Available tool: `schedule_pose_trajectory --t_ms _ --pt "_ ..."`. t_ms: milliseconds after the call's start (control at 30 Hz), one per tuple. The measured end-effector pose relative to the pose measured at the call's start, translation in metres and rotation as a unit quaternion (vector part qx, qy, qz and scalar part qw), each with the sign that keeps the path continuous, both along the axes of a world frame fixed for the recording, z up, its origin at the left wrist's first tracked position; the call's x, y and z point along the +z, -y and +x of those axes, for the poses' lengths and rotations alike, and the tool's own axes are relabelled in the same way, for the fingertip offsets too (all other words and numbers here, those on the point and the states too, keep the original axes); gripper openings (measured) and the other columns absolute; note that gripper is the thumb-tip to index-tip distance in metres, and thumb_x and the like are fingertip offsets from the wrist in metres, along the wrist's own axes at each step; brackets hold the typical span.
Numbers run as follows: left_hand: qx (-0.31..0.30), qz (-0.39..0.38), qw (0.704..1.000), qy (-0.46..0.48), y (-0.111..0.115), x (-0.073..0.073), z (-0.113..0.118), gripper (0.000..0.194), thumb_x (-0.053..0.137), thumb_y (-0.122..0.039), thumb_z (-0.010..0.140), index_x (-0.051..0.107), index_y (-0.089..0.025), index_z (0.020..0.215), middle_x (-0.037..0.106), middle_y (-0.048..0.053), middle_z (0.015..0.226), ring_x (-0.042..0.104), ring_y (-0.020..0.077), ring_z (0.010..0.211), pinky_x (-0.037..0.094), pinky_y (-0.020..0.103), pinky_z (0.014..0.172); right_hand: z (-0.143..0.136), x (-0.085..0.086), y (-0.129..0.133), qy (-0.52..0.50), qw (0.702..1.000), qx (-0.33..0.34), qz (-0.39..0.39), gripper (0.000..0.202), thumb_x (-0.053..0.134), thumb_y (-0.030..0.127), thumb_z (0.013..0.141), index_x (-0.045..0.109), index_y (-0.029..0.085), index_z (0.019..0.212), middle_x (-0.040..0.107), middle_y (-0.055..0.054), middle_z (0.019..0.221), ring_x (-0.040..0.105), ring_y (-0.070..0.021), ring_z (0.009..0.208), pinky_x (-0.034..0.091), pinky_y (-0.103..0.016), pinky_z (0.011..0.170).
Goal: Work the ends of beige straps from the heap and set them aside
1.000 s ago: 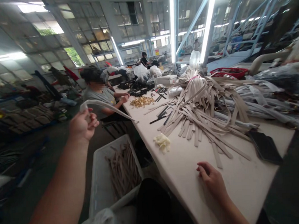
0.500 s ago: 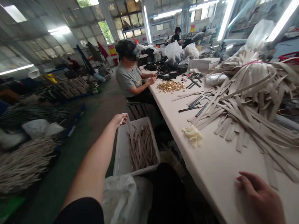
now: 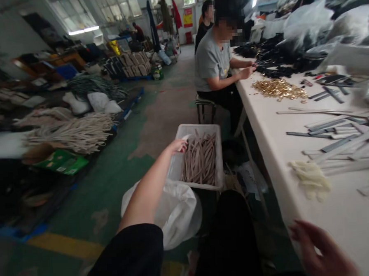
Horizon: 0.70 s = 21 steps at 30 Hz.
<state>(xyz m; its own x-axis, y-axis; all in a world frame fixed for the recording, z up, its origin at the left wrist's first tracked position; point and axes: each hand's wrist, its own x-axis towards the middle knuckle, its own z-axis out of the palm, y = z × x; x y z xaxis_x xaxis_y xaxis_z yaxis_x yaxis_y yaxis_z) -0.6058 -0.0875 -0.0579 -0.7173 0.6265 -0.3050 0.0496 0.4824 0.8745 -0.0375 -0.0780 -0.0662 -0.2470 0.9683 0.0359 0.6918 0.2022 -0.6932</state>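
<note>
My left hand [image 3: 179, 145] is closed over the left part of a white plastic bin [image 3: 220, 152], its fingers round the end of a pale strap. Many beige-brown straps [image 3: 199, 160] lie in a loose heap in the bin. Low at the right, my right hand [image 3: 323, 250] is at the near edge of the table [image 3: 286, 182]; it is blurred, with curved fingers, a gap by the thumb and nothing seen in it. A pale yellow glove [image 3: 312, 180] lies on the table beyond it.
A person in a grey shirt [image 3: 211, 62] sits at the table, hands near black parts and a pile of gold metal pieces [image 3: 279, 88]. Grey and dark strips [image 3: 342, 142] spread across the right side. A white sack [image 3: 179, 212] stands below my left forearm.
The view has swung left and down, so the bin and table appear further right. My left hand has lowered onto the bin's left part, still with the strap. My right hand stays near the table edge.
</note>
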Motion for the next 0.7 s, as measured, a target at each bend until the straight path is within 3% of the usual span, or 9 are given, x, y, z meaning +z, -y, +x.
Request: schedule_pose_trajectory --t_ms 67,167,267,367,467,533,600,633,700 --pt "0.027 -0.048 0.998 -0.028 0.06 -0.032 0.008 0.02 0.074 -0.03 0.076 0.06 -0.017 0.07 0.061 0.007 0.062 0.061 0.0219 0.061 0.046 0.033 0.065 -0.081 -0.005 0.027 -0.038 0.985 0.161 -0.054 0.035 0.056 0.05 0.087 0.068 0.025 0.109 0.074 -0.011 0.104 0.07 -0.0308 0.093 0.057 -0.039 0.08" --pt "0.068 -0.092 0.991 -0.072 0.162 -0.072 0.028 0.014 0.071 -0.024 0.076 0.059 -0.018 0.071 0.067 0.012 0.078 0.064 0.0285 0.089 0.044 0.036 0.082 -0.203 -0.026 0.085 -0.091 0.92 0.35 -0.152 0.031 0.049 0.04 0.093 0.068 0.021 0.106 0.073 -0.012 0.106 0.07 -0.0276 0.092 0.057 -0.036 0.08" --pt "0.07 -0.128 0.978 -0.152 0.264 -0.105 0.059 0.006 0.058 -0.022 0.085 0.063 -0.02 0.083 0.067 0.013 0.093 0.061 0.0285 0.102 0.041 0.039 0.093 -0.3 -0.06 0.149 -0.079 0.854 0.471 -0.204 0.027 0.049 0.026 0.092 0.068 0.019 0.11 0.073 -0.01 0.106 0.07 -0.0238 0.092 0.055 -0.033 0.083" --pt "0.064 -0.137 0.956 -0.251 0.345 -0.135 0.09 0.025 0.057 -0.021 0.085 0.062 -0.02 0.11 0.061 0.015 0.119 0.053 0.0299 0.12 0.036 0.043 0.105 -0.367 -0.099 0.202 0.024 0.833 0.517 -0.195 0.032 0.053 0.016 0.088 0.065 0.014 0.118 0.072 -0.012 0.11 0.069 -0.0239 0.098 0.052 -0.035 0.089" --pt "0.087 -0.128 0.955 -0.255 0.395 -0.165 0.109 0.065 0.069 -0.026 0.078 0.046 -0.021 0.139 0.038 0.017 0.149 0.03 0.0346 0.142 0.025 0.049 0.114 -0.408 -0.137 0.239 0.066 0.821 0.535 -0.188 0.058 0.065 0.015 0.081 0.052 0.009 0.137 0.059 -0.021 0.133 0.057 -0.031 0.121 0.043 -0.041 0.103" --pt "0.103 -0.126 0.965 -0.204 0.413 -0.184 0.115 0.088 0.076 -0.028 0.072 0.033 -0.022 0.149 0.022 0.018 0.159 0.019 0.0373 0.147 0.024 0.051 0.115 -0.425 -0.159 0.254 0.106 0.818 0.542 -0.161 0.085 0.073 0.015 0.075 0.035 0.012 0.15 0.035 -0.024 0.154 0.036 -0.0373 0.139 0.034 -0.047 0.109" --pt "0.103 -0.124 0.977 -0.138 0.422 -0.2 0.116 0.103 0.078 -0.026 0.068 0.021 -0.021 0.154 0.015 0.02 0.161 0.018 0.0373 0.147 0.027 0.05 0.114 -0.436 -0.179 0.263 0.167 0.809 0.544 -0.15 0.111 0.081 0.017 0.068 0.016 0.019 0.157 0.009 -0.022 0.162 0.019 -0.0425 0.146 0.028 -0.053 0.111" --pt "0.098 -0.121 0.982 -0.109 0.424 -0.206 0.115 0.107 0.077 -0.024 0.068 0.015 -0.02 0.156 0.015 0.021 0.161 0.02 0.0364 0.147 0.028 0.048 0.113 -0.44 -0.189 0.266 0.196 0.801 0.544 -0.157 0.121 0.084 0.019 0.065 0.009 0.021 0.159 0.003 -0.022 0.163 0.018 -0.0444 0.145 0.027 -0.054 0.11" --pt "0.084 -0.11 0.988 -0.069 0.425 -0.218 0.113 0.109 0.074 -0.02 0.069 0.009 -0.018 0.157 0.023 0.022 0.159 0.028 0.034 0.145 0.029 0.045 0.113 -0.444 -0.206 0.27 0.234 0.783 0.546 -0.188 0.131 0.087 0.022 0.062 -0.002 0.019 0.159 0.015 -0.028 0.159 0.034 -0.0442 0.139 0.032 -0.051 0.107"
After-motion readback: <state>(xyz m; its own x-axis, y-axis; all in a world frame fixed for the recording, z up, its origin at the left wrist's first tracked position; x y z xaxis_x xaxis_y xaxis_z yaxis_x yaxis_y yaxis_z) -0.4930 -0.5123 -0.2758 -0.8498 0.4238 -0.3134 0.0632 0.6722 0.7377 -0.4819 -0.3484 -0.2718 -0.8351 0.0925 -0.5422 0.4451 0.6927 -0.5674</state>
